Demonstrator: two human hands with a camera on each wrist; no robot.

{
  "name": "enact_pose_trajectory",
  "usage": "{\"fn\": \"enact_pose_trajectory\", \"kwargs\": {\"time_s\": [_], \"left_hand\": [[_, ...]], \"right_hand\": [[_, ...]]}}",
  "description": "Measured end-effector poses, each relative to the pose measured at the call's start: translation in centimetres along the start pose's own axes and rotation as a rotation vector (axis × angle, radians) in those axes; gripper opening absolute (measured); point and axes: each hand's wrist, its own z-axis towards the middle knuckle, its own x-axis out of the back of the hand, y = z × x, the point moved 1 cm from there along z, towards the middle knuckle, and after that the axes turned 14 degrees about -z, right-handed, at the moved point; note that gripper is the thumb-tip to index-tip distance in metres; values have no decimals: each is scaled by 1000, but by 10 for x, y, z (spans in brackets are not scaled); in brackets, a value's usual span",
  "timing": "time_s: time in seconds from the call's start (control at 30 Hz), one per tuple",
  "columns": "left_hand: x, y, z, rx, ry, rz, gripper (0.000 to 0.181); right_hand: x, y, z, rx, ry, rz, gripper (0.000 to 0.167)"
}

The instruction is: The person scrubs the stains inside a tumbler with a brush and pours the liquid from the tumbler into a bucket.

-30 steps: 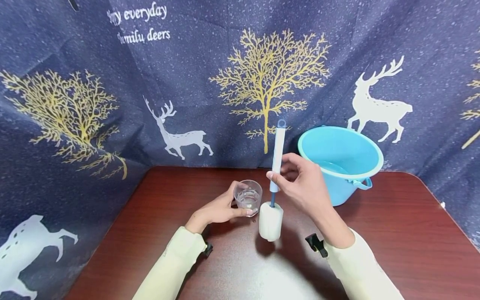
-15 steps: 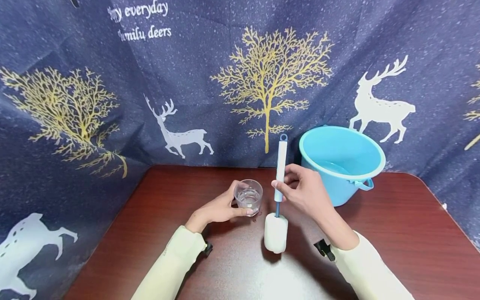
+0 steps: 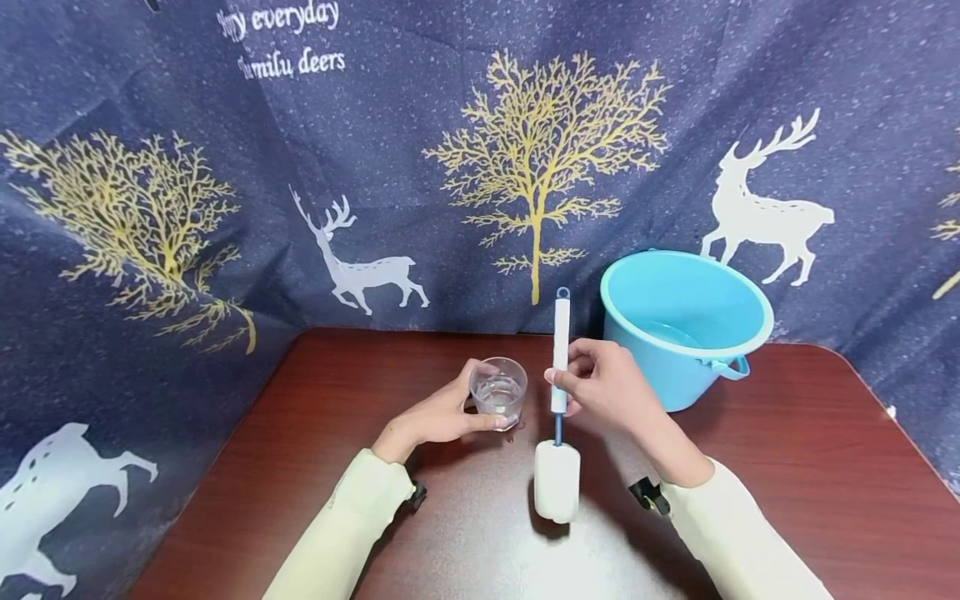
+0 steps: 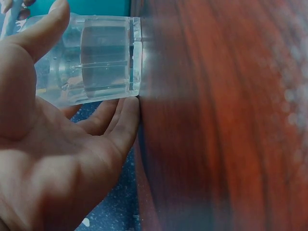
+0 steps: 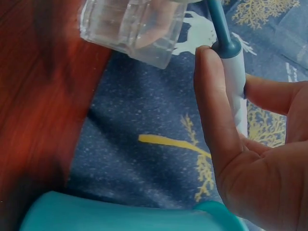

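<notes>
A clear cup [image 3: 498, 392] with some water in it stands on the table. My left hand [image 3: 442, 412] holds it from the left, thumb in front and fingers round the far side; the left wrist view shows the cup's base [image 4: 136, 57] on the tabletop. To the right of the cup, my right hand [image 3: 607, 383] pinches the white handle [image 3: 561, 350] of a sponge cup brush between thumb and fingers. Its white sponge head [image 3: 557, 482] points down, nearer the front than the cup. In the right wrist view the brush's blue stem [image 5: 220, 21] shows, while the sponge is mostly cut off.
A light blue bucket [image 3: 759, 329] with a side handle stands at the back right, just beyond my right hand. Small water drops lie on the brown table [image 3: 300, 417] beside the cup. A dark blue cloth [image 3: 375, 167] printed with deer and trees hangs behind.
My right hand has moved the brush slightly right and lower, towards the front, farther from the cup. The left hand and the cup have stayed in place.
</notes>
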Motion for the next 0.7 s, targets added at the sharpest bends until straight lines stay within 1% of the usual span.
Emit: {"fn": "enact_pose_trajectory", "kwargs": {"time_s": [0.17,0.33,0.53,0.7], "left_hand": [[1,1,0,12,-10,3,77],[0,1,1,10,-9,-7,76],[0,-1,1,4,-2,-17,76],[0,0,0,-7,-11,-24,74]], "right_hand": [[-3,5,5,-35,-60,106,20],[-7,11,10,-78,-121,202,21],[-15,22,14,-143,-169,250,20],[-23,32,17,-183,-206,291,20]]}}
